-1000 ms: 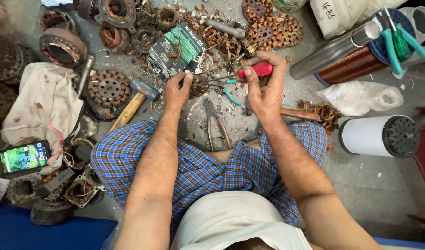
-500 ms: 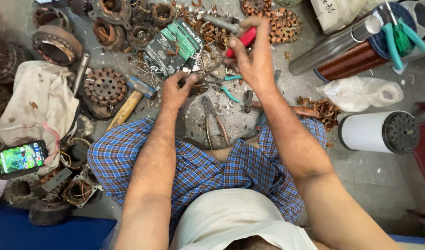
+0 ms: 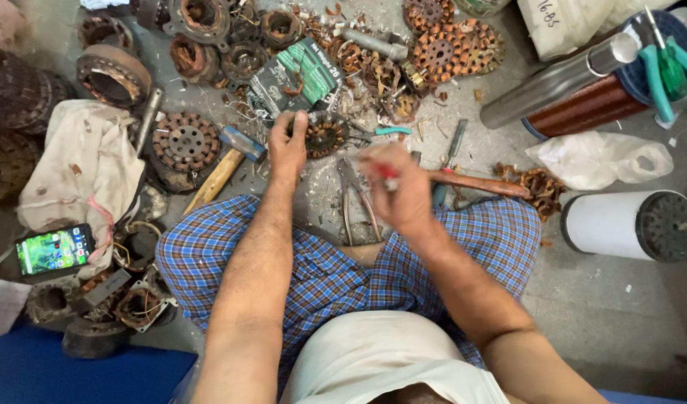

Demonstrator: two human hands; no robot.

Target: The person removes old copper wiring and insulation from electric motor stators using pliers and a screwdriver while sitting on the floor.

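Note:
I sit cross-legged on a concrete floor among motor parts. My left hand [image 3: 287,146] presses its fingers on a small round stator core [image 3: 327,136] with copper windings, holding it down on the floor. My right hand [image 3: 399,193] is blurred in motion just right of and nearer to me than the core, closed around a red-handled tool [image 3: 383,171]; its tip is hidden. Grey pliers [image 3: 352,193] lie on the floor between my hands.
Rusty stators and rotor plates [image 3: 185,141] crowd the far floor. A wooden-handled hammer [image 3: 222,166] lies left; a wooden-handled chisel [image 3: 474,182] lies right. A phone [image 3: 55,251] rests on a dirty cloth [image 3: 74,161]. A white cylinder [image 3: 620,223], plastic bag [image 3: 597,158] and copper wire spool [image 3: 586,108] stand right.
My right hand, raised far over the parts with the red-handled tool half a second ago, has swung back down toward me. My left hand stays on the stator core.

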